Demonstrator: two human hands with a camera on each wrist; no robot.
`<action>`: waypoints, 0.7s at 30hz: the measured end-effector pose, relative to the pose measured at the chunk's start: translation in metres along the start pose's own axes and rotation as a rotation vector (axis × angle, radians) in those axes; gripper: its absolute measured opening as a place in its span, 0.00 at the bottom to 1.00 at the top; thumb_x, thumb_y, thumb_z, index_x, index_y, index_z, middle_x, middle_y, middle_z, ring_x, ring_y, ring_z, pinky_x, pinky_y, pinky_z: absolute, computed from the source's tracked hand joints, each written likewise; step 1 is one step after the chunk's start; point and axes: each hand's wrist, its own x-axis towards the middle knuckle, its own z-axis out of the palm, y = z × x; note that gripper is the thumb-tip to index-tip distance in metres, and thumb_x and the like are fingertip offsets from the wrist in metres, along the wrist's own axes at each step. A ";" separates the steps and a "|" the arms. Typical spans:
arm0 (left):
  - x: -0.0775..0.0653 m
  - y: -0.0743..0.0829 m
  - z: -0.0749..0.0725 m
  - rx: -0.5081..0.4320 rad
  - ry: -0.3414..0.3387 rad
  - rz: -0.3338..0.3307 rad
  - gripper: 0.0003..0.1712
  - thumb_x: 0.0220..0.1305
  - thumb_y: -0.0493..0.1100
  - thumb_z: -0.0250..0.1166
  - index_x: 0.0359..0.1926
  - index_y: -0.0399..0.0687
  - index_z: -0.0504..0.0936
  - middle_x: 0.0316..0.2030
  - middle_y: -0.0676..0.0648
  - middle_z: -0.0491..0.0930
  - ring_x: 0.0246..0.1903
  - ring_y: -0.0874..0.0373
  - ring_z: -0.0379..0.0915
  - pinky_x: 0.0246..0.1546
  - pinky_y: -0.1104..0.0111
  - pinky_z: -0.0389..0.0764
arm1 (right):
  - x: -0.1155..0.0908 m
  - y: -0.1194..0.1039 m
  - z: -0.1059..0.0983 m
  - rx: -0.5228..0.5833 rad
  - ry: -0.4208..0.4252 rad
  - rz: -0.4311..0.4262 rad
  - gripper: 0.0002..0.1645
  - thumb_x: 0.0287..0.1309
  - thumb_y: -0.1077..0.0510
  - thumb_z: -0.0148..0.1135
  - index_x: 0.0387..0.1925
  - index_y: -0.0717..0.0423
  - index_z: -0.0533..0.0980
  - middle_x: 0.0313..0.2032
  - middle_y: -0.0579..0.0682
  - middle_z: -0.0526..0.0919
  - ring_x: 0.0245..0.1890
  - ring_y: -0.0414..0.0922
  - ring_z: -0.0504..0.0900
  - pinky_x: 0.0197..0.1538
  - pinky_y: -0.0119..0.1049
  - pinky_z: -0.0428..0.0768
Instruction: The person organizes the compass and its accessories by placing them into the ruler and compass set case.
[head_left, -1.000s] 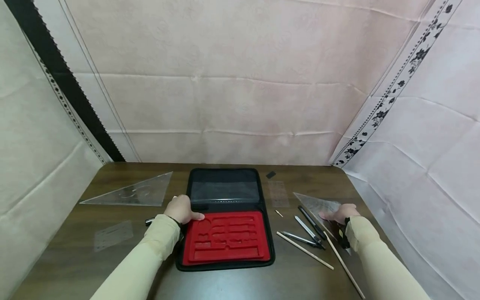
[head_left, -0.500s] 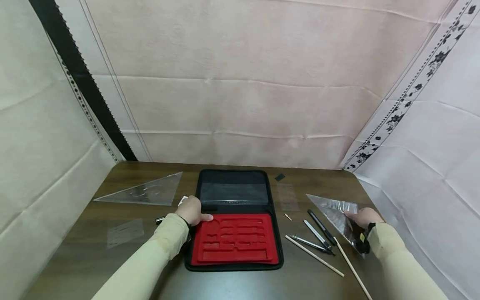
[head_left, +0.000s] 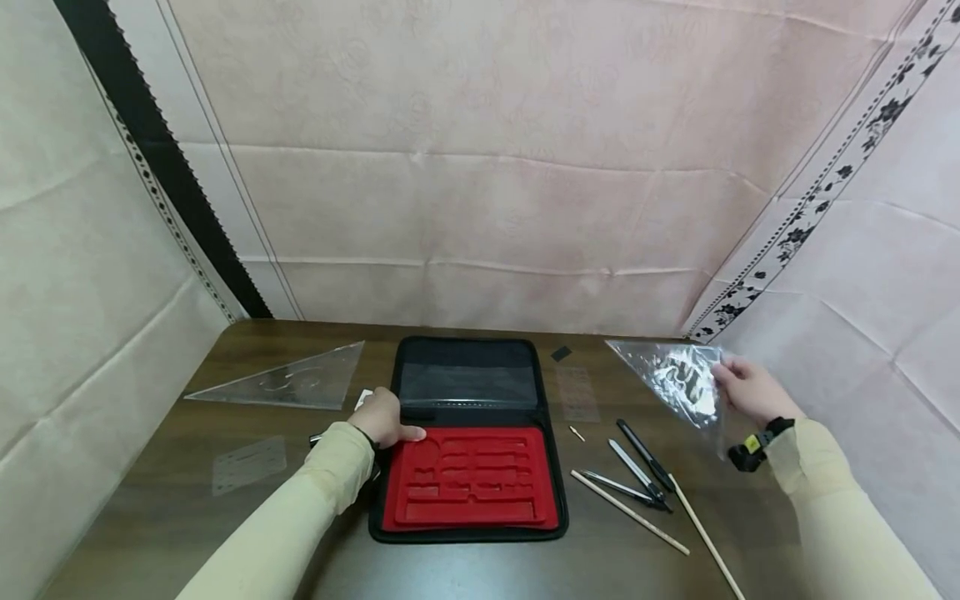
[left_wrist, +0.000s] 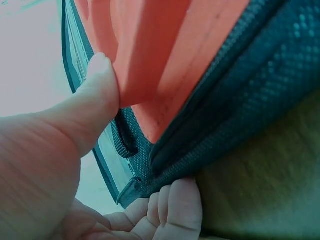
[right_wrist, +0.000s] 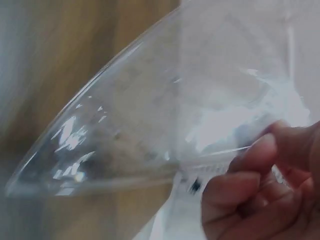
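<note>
"Where's the clear triangle [head_left: 671, 377]?"
"Pinched by one side in the right hand [head_left: 756, 392], most of it stretching left beyond the fingers [right_wrist: 232, 190]."
"And the left hand [head_left: 377, 420]?"
"Gripping the case [head_left: 465, 537] by its left edge, thumb [left_wrist: 95, 97] on the red tray [head_left: 471, 471]."

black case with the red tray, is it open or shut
Open: in the head view, the black case has its lid folded back, leaving the red tray uncovered, recesses showing.
</note>
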 end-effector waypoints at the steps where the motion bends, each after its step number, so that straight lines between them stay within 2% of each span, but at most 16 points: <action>1: 0.000 0.000 0.000 0.005 0.002 -0.002 0.47 0.50 0.59 0.74 0.51 0.19 0.70 0.46 0.29 0.73 0.44 0.42 0.73 0.51 0.54 0.75 | 0.005 -0.009 0.003 0.040 0.008 -0.023 0.25 0.75 0.48 0.42 0.38 0.69 0.67 0.26 0.51 0.71 0.24 0.42 0.70 0.29 0.36 0.72; 7: -0.003 0.003 -0.001 0.057 0.005 0.016 0.46 0.51 0.61 0.73 0.49 0.18 0.72 0.48 0.28 0.72 0.45 0.41 0.73 0.51 0.54 0.75 | 0.037 -0.068 0.045 0.350 -0.018 -0.100 0.21 0.74 0.48 0.45 0.43 0.66 0.67 0.32 0.49 0.72 0.29 0.39 0.71 0.35 0.34 0.75; 11: -0.002 0.002 -0.003 0.062 -0.012 0.015 0.47 0.53 0.60 0.72 0.51 0.17 0.72 0.52 0.26 0.70 0.49 0.39 0.71 0.53 0.54 0.73 | 0.062 -0.110 0.084 0.682 -0.088 -0.075 0.15 0.73 0.52 0.46 0.42 0.62 0.67 0.36 0.48 0.70 0.29 0.37 0.70 0.38 0.31 0.75; 14: -0.001 0.001 -0.003 0.059 -0.022 -0.002 0.49 0.53 0.61 0.72 0.53 0.17 0.69 0.54 0.25 0.68 0.52 0.38 0.69 0.54 0.53 0.72 | 0.081 -0.136 0.112 0.835 -0.099 -0.052 0.12 0.73 0.54 0.47 0.41 0.60 0.67 0.38 0.49 0.70 0.29 0.38 0.71 0.38 0.31 0.76; 17: -0.001 0.000 -0.003 0.058 -0.015 -0.010 0.51 0.51 0.62 0.72 0.54 0.17 0.68 0.53 0.26 0.68 0.51 0.38 0.70 0.54 0.54 0.72 | 0.096 -0.152 0.134 0.813 -0.077 -0.049 0.12 0.73 0.53 0.47 0.39 0.60 0.67 0.39 0.51 0.70 0.28 0.39 0.72 0.39 0.33 0.77; 21: -0.002 0.001 -0.001 0.034 0.002 -0.010 0.53 0.49 0.62 0.74 0.54 0.17 0.67 0.51 0.26 0.69 0.50 0.38 0.70 0.54 0.53 0.72 | 0.113 -0.159 0.154 0.811 -0.048 -0.031 0.14 0.73 0.52 0.47 0.38 0.60 0.67 0.39 0.52 0.71 0.29 0.41 0.72 0.40 0.35 0.78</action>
